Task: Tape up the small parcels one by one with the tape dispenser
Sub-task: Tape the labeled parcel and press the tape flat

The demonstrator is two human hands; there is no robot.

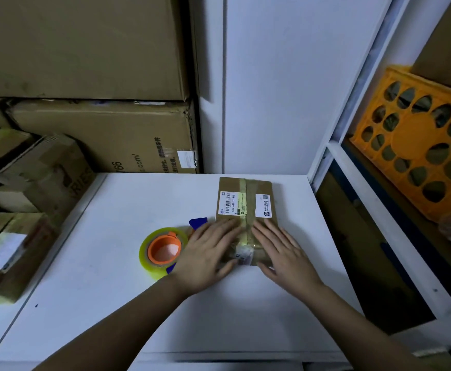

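Note:
A small brown cardboard parcel [245,204] lies flat on the white table [111,277], with two white labels and a strip of clear tape running down its middle. My left hand [208,255] presses flat on the parcel's near left part, fingers straight. On the near right part my right hand [283,253] presses the same way. The tape dispenser [162,250], a yellowish tape roll on an orange core with a blue handle, lies on the table just left of my left hand.
Large cardboard boxes [98,135] are stacked against the wall at the back left. Smaller taped parcels [12,250] sit at the table's left edge. A white shelf unit on the right holds an orange plastic crate [417,145].

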